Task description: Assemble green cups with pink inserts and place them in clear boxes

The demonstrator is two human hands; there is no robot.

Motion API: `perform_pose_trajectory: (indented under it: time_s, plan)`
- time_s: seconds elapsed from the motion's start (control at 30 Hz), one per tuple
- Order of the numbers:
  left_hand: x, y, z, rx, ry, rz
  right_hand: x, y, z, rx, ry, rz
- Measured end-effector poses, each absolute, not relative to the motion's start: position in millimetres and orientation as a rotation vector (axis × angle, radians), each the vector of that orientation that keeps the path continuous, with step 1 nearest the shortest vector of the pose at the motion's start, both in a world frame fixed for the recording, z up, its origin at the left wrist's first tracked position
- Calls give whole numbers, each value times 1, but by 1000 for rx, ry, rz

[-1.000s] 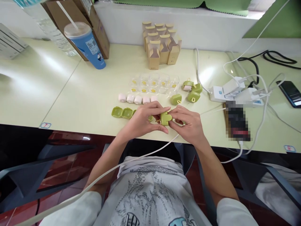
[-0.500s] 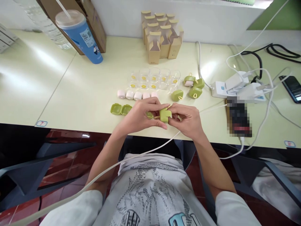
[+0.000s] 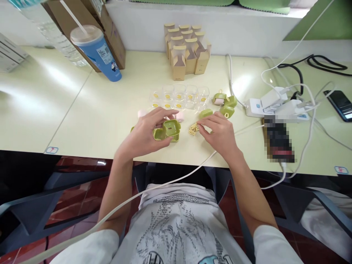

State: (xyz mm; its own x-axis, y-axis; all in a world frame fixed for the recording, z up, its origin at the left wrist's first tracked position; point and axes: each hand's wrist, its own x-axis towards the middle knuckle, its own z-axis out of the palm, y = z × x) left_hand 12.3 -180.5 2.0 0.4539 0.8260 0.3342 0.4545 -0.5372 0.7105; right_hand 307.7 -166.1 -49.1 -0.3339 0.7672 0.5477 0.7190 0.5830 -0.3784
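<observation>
Left hand (image 3: pixel 143 134) curled around an open green case (image 3: pixel 170 129), thumb and fingers clamped on its hinge side, both halves facing up, held just above the near edge of the table (image 3: pixel 96 110). Inside looks empty, no pink piece in it. Right hand (image 3: pixel 220 134) narrow, fingertips down on a small heap of yellow loops (image 3: pixel 193 129) lying on the table just right of the case; cannot tell whether the pinch has actually closed on one. Progress, as a judgement: early to middle. Four closed green cases (image 3: pixel 227 111) sit in a cluster just beyond the right hand, at least some showing a yellow loop, one with pink visible at its edge, so those read as assembled. Left over: the case in hand, more green shell partly hidden under the left hand, and the pink inserts (image 3: pixel 180 116) in a row just behind the left fingers, most of them covered. The clear cups (image 3: pixel 178 96) in two rows behind that look unfilled, and the cardboard boxes (image 3: pixel 187 49) at the back stand open with flaps up, nothing visibly packed. Off to the sides: blue cup (image 3: pixel 96 51) with straw far left, power strip (image 3: pixel 272 104) with chargers and a phone (image 3: pixel 341 104) on the right, white cable (image 3: pixel 165 183) crossing the lap.
</observation>
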Motion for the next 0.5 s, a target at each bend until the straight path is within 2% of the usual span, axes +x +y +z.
perform_pose_trajectory:
  time_s: [0.1,0.23,0.5]
  plan:
    - [23,-180,-9,2322,990,866,298,-160,-49,-1359,-2394,8]
    - [38,-179,-21,2400,933,822,299,-164,-40,-1351,-2544,-93]
    - [22,-183,0,2443,1018,1004,292,-168,-42,-1201,-2860,-171]
